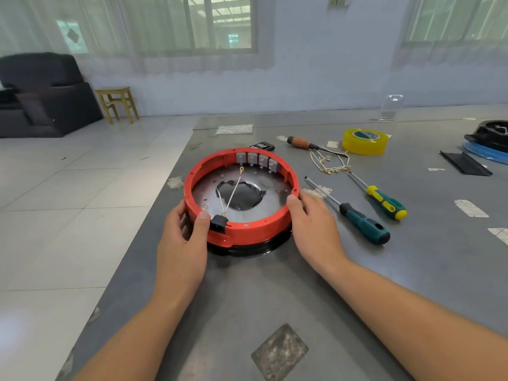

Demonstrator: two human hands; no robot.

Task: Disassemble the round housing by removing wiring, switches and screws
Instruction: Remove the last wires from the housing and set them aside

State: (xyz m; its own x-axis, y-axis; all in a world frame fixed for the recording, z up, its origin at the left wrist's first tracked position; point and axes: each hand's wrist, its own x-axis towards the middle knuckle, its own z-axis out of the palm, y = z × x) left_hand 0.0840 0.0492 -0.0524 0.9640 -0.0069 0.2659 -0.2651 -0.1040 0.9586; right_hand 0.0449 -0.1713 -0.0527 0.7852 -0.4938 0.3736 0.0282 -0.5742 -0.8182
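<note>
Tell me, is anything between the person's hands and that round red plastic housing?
Nothing visible. The left hand and right hand already grip opposite sides of the round red plastic housing, thumbs over its rim.

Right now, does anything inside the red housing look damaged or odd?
Yes. The metal plate inside the red housing has a central hole with a jagged, torn-looking edge rather than a clean circle. One wire crosses loosely over it.

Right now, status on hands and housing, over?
Left hand and right hand grip red round housing by its rim. Four switches still mounted, one wire inside. Screwdrivers lie right, nothing blocking.
</note>
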